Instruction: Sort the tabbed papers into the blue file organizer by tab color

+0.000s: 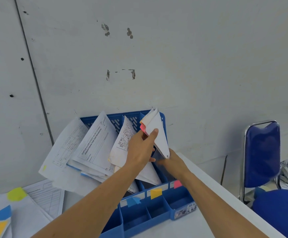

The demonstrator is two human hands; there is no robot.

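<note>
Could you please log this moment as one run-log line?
step: filing pink-tabbed papers | left hand: pinches papers | right hand: at lower corner | target: pink-labelled slot of organizer

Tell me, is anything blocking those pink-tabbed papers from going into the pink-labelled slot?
Nothing visible does. The left hand pinches the pink-tabbed papers right over the blue organizer's rightmost slot, behind the pink label. Only the right hand, at their lower corner, is near.

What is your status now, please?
Left hand grips pink-tabbed papers at organizer pink slot. Right hand at their lower corner, grip hidden. Other sheets lean left, clear.
</note>
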